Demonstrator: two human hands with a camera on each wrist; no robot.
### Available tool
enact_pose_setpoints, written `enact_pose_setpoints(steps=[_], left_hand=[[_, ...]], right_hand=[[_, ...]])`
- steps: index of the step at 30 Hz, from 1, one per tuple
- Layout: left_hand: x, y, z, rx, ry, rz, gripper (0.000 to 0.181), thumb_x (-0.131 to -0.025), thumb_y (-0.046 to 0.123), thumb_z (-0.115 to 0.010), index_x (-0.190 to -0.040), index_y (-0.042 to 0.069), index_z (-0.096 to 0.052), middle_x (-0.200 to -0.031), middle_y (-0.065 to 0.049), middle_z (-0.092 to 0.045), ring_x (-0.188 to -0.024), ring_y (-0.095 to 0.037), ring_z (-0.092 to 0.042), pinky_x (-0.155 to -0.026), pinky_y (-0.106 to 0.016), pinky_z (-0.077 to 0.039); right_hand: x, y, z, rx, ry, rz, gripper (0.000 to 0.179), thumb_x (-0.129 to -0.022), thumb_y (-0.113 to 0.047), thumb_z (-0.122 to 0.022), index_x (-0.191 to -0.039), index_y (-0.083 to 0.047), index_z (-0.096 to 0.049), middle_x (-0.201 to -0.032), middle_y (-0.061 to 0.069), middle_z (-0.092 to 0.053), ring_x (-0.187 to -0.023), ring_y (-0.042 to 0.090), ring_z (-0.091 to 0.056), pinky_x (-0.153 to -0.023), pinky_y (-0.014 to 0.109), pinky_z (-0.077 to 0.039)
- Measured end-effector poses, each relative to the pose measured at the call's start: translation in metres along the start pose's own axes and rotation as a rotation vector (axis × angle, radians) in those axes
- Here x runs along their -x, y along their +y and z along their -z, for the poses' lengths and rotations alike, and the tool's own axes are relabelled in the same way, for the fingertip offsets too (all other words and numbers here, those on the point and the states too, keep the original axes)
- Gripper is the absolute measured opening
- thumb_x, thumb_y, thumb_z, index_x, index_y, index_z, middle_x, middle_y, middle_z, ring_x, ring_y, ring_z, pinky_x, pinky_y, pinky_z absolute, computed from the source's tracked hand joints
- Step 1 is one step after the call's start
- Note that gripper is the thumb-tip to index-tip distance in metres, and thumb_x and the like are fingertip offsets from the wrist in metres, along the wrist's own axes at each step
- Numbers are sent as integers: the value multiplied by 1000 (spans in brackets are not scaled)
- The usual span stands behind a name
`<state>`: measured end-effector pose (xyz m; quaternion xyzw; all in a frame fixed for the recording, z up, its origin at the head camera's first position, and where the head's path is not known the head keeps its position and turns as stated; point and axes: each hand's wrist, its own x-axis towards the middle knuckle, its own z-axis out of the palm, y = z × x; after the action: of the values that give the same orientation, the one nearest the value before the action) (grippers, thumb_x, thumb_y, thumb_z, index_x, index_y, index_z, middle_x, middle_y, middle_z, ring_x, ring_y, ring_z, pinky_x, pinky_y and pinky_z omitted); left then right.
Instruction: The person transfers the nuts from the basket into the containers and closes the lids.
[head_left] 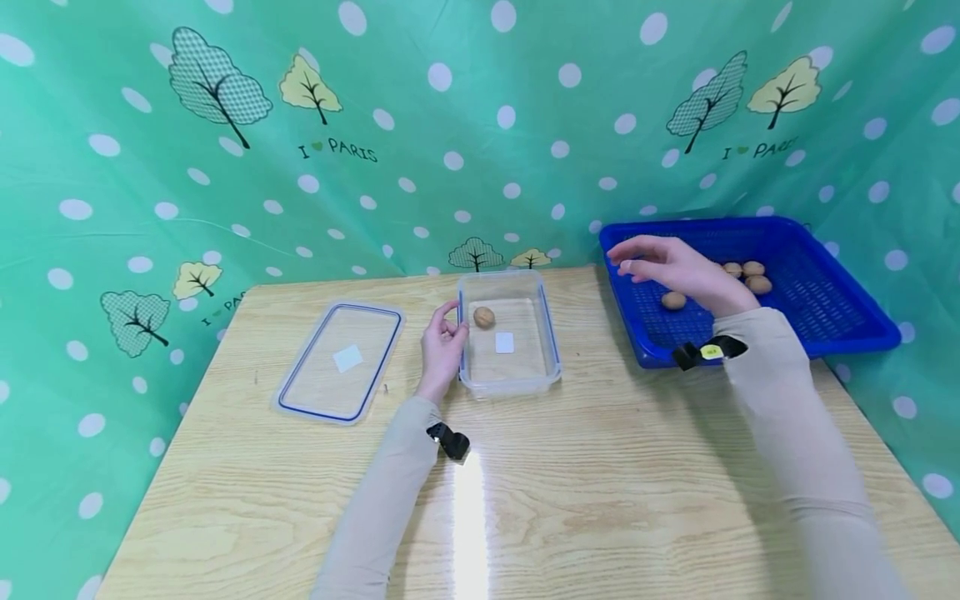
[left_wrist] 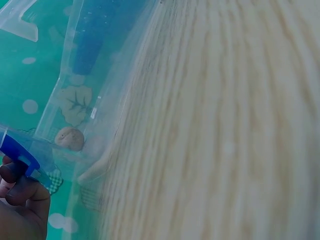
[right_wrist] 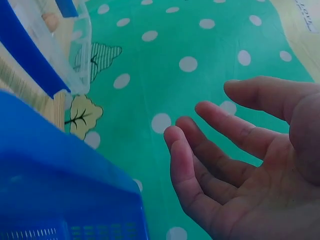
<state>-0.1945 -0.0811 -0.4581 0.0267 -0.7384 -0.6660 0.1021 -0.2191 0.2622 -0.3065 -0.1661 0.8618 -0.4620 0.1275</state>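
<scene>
A clear plastic container (head_left: pixel 513 387) with blue side clips stands on the table, with one walnut (head_left: pixel 483 317) inside. My left hand (head_left: pixel 441 354) holds the container's left side, and in the left wrist view its curled fingers (left_wrist: pixel 30 192) are at the blue clip (left_wrist: pixel 19 152). My right hand (head_left: pixel 678 271) hovers over the left part of the blue basket (head_left: pixel 847 337). It holds nothing, its fingers loosely bent and apart in the right wrist view. Several walnuts (head_left: pixel 758 285) lie in the basket, one walnut (head_left: pixel 673 301) just below the hand.
A clear lid (head_left: pixel 337 312) with a blue seal lies flat on the table (head_left: pixel 247 500), left of the container. A white square label (head_left: pixel 504 342) shows in the container. Behind and beside the table hangs a green dotted cloth (head_left: pixel 480 125).
</scene>
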Motion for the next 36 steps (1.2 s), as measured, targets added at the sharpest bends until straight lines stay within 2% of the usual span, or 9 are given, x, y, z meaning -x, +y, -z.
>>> enact_pose_setpoints(steps=[7,16,20,26,31,33,36], left_hand=[[-1,1,1,0,-6,0,43,-91,-1,-59,-132,6,-55,-73,-2,-48,-53,-4,-41,-47,-15,-36],[1,1,1,3,-11,-1,45,-89,-3,-60,-133,6,-54,-71,0,-48,-53,-5,-41,-46,-15,-36],[0,2,1,11,-18,1,46,-89,-2,-60,-133,7,-54,-71,0,-49,-53,-5,-42,-46,-15,-37],[1,2,1,25,-24,15,46,-88,-2,-60,-133,7,-54,-73,-2,-50,-54,-6,-43,-47,-16,-39],[1,2,1,35,-27,20,46,-89,-2,-60,-134,5,-53,-73,-2,-49,-54,-6,-43,-47,-16,-39],[2,2,2,33,-23,19,46,-89,-2,-60,-134,5,-53,-73,-3,-49,-55,-6,-43,-47,-16,-39],[2,2,2,19,-15,23,46,-89,-2,-60,-134,7,-53,-74,-2,-49,-55,-6,-43,-48,-16,-39]], right_hand=[[-5,8,10,11,-16,-14,43,-102,-27,-49,-135,1,-50,-132,19,-53,-114,27,-53,-85,20,-49],[-11,27,24,-21,-18,-66,48,-101,-30,-50,-137,2,-47,-134,19,-51,-115,20,-54,-95,32,-49],[-15,38,32,-29,-1,-86,50,-101,-31,-50,-138,3,-45,-135,21,-50,-111,14,-56,-93,29,-50],[-17,58,42,-29,6,-143,54,-101,-35,-48,-140,1,-42,-136,20,-50,-113,19,-56,-89,24,-50],[-19,74,50,-36,-5,-206,57,-102,-38,-46,-142,2,-38,-138,21,-48,-105,9,-58,-85,22,-50],[-20,79,52,-38,-14,-221,59,-102,-39,-45,-143,3,-36,-139,22,-47,-105,7,-58,-87,24,-49],[-20,85,56,-85,-30,-237,61,-102,-39,-45,-144,4,-34,-140,22,-45,-112,13,-56,-94,29,-48]])
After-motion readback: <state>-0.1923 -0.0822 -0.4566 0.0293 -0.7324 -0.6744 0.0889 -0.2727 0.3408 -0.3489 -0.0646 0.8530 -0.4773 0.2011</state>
